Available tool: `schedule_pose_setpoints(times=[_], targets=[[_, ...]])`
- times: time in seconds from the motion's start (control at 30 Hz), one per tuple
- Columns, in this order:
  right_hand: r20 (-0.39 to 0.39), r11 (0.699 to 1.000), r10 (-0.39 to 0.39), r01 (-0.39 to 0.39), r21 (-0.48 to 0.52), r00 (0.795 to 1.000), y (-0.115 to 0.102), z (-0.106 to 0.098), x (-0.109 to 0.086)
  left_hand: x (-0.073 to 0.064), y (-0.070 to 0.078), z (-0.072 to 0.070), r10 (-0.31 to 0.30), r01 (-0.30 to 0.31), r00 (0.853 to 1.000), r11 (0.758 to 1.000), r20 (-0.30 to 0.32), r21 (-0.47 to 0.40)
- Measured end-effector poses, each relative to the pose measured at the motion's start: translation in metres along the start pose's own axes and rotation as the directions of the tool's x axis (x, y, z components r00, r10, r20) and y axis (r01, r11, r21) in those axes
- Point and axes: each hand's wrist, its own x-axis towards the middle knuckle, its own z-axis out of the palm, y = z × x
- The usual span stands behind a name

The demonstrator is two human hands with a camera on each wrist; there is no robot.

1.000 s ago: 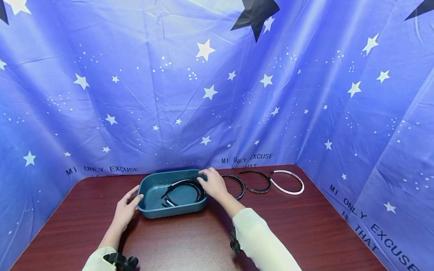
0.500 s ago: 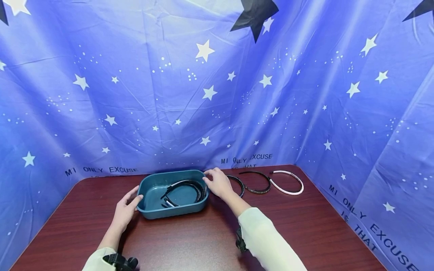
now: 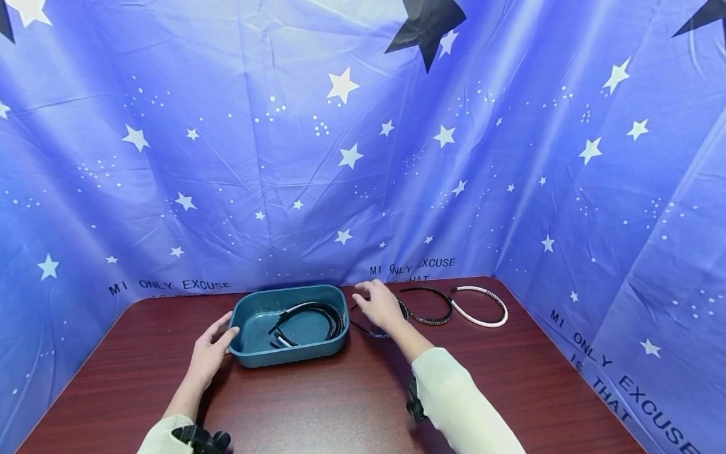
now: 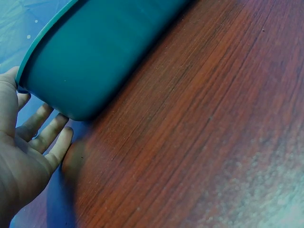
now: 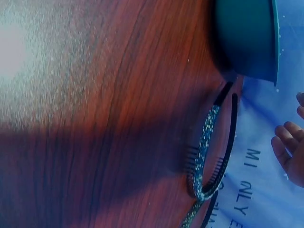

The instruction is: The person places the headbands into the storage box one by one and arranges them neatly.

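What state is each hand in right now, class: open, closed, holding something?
Left hand: holding the teal basin at its end.
Right hand: open, empty, near the glittery headband.

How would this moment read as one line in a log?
left hand: grips teal tub | right hand: empty, over blue-glitter headband | in tub: black headbands | farther right: dark headband, white headband

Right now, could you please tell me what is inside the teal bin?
Inside the teal bin, dark headbands lie bunched toward its right end. They overlap, so their exact number and anything directly beneath them cannot be made out.
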Motion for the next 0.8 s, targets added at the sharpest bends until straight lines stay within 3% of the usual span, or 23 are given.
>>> schedule_pose_setpoints(times=[0.8], targets=[[-0.040, 0.993, 0.096, -0.098, -0.061, 0.995, 0.052, -0.032, -0.011, 0.000, -0.001, 0.000, 0.018, -0.018, 1.000, 1.000, -0.008, -0.012]])
